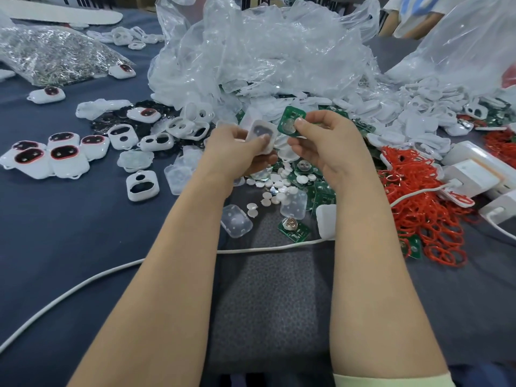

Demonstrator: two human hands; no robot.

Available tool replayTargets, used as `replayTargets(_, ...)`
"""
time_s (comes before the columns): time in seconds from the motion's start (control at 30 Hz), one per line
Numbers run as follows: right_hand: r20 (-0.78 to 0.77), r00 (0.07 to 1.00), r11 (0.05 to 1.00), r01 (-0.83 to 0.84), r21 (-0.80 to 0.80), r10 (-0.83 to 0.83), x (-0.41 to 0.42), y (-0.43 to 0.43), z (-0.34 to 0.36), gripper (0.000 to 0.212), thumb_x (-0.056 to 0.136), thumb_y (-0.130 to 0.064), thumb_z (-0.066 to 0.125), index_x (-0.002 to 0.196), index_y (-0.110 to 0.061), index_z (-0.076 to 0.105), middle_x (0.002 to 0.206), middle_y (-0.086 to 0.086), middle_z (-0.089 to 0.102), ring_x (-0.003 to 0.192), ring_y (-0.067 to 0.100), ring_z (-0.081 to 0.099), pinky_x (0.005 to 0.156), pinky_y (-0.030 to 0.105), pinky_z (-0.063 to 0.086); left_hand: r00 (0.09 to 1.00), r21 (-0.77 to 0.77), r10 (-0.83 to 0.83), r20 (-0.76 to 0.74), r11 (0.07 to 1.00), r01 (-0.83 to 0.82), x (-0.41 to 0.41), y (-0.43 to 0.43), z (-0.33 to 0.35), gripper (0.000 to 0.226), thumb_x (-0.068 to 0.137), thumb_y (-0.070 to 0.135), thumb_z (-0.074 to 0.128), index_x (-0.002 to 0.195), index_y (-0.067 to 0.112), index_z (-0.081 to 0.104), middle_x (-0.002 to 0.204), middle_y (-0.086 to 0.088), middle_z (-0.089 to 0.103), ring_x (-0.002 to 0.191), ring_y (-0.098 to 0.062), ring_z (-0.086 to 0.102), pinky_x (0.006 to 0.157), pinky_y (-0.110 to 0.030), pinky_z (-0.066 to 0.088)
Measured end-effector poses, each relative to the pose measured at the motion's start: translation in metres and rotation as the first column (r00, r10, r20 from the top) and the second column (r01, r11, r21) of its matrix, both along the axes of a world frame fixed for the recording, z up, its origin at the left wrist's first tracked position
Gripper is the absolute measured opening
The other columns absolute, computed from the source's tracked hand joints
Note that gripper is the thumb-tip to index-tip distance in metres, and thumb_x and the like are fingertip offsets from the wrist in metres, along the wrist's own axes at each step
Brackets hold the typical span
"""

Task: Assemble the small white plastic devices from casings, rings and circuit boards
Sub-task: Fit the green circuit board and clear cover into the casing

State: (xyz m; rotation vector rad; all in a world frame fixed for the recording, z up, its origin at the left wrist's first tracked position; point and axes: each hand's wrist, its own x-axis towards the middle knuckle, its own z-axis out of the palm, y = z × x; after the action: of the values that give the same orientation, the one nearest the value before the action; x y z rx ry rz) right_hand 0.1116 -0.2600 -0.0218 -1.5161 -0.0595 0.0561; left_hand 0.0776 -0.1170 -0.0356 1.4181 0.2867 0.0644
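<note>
pale sleeve (391, 380), lower right edge. frame centre: left hand (231, 146), fingers clamped on white casing (261, 134); right hand (326, 141) pinches green circuit board (290, 121) just beside it. best: square board to cavity, seat flat.

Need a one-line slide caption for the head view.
Assembly: left hand holds a white casing, right hand pinches a green board above the table.

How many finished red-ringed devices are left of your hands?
8 devices: five clustered far left, one on the black parts, two beside the metal-parts bag. Others may be hidden.
</note>
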Motion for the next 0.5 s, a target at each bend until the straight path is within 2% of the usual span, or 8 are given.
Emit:
replayTargets(0.17,0.054,0.997,0.998,0.056,-0.012,-0.055,0.0026,0.0063,-0.0052,0.02,0.093,-0.005,0.057,0.109,-0.016,0.06,0.084,0.001,0.063,0.061,0.006,0.064,0.061,0.018,0.053,1.0,-0.193,0.024,-0.019,0.981,-0.028,0.0038,-0.0038,-0.0047,0.018,0.093,0.007,0.06,0.109,0.005,0.053,0.07,-0.007,0.071,0.061,-0.012,0.071,0.052,-0.019,0.056)
replayTargets(0.3,0.131,0.991,0.999,0.017,-0.047,-0.011,0.0006,0.0103,-0.0067,0.019,0.092,-0.005,0.058,0.101,-0.022,0.063,0.078,-0.003,0.065,0.063,0.005,0.065,0.062,0.019,0.052,1.0,-0.237,0.007,-0.027,0.971,-0.014,0.0062,-0.005,-0.0078,0.015,0.094,0.008,0.058,0.109,0.004,0.054,0.077,-0.009,0.072,0.065,-0.015,0.072,0.051,-0.019,0.054)
replayTargets(0.4,0.187,0.982,0.996,0.006,-0.094,0.012,0.0001,0.0101,-0.0059,0.022,0.091,-0.007,0.06,0.096,-0.028,0.063,0.067,-0.012,0.066,0.062,0.001,0.064,0.062,0.018,0.051,1.0,-0.261,-0.009,-0.027,0.965,0.002,0.0075,-0.004,-0.0079,0.012,0.096,0.015,0.058,0.104,0.006,0.054,0.078,-0.01,0.073,0.069,-0.017,0.073,0.054,-0.023,0.057)
replayTargets(0.5,0.214,0.977,0.993,0.002,-0.117,0.023,0.0002,0.01,-0.0068,0.021,0.091,-0.007,0.059,0.095,-0.028,0.064,0.06,-0.014,0.066,0.061,0.001,0.062,0.061,0.017,0.05,0.999,-0.284,-0.003,-0.047,0.959,-0.011,0.0077,-0.0046,-0.0074,0.011,0.099,0.017,0.052,0.104,0.007,0.054,0.077,-0.011,0.074,0.068,-0.019,0.073,0.054,-0.025,0.058)
